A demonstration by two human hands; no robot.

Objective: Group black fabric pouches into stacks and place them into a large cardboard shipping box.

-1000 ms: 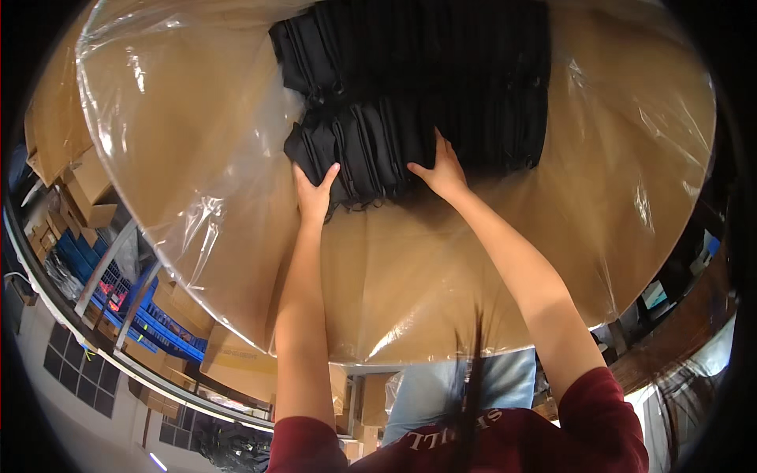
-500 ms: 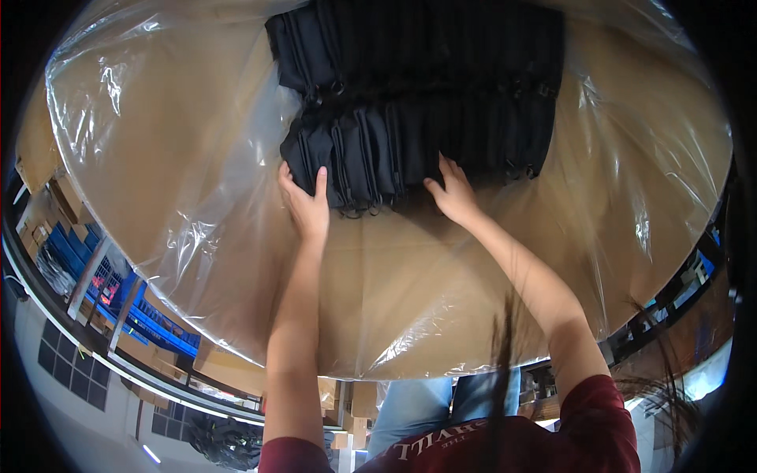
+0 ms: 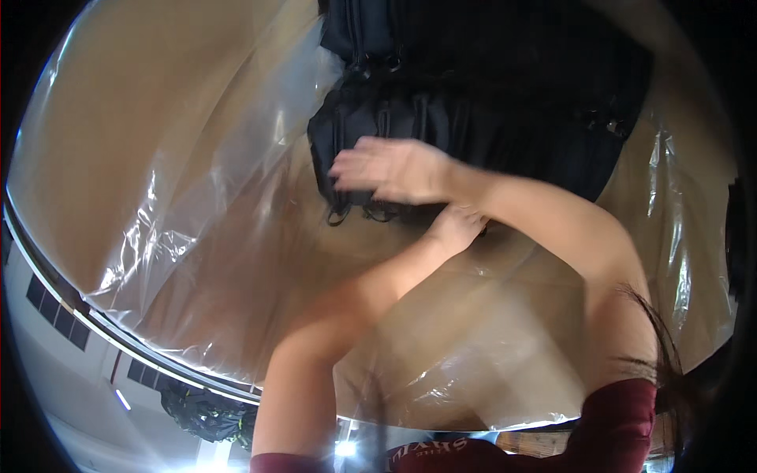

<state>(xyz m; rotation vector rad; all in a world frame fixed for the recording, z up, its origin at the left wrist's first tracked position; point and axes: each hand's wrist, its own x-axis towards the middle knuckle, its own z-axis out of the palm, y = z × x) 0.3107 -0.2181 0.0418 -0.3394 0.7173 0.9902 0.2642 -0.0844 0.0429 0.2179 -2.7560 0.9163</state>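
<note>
A row of black fabric bags or pouches (image 3: 410, 114), packed side by side, lies before me with small rings and loops along its near edge. My right hand (image 3: 398, 169) reaches across to the left end of this row. Its fingers are stretched out flat over the bags, somewhat smeared by motion, and I see nothing held in it. Under my right wrist, my left hand (image 3: 460, 226) touches or nearly touches the row's near edge. Its fingertips are hidden behind the right forearm, so their grip does not show.
Behind lies a second row of black fabric items (image 3: 505, 47). Clear plastic film (image 3: 158, 229) covers the brown cardboard-like surface (image 3: 473, 315) around them. A dark, shiny plastic bundle (image 3: 209, 414) stands beyond the surface at lower left.
My right hand has swung left across the front row to its left end. My left hand has left that end and moved right, beneath the right forearm. The view has shifted.
</note>
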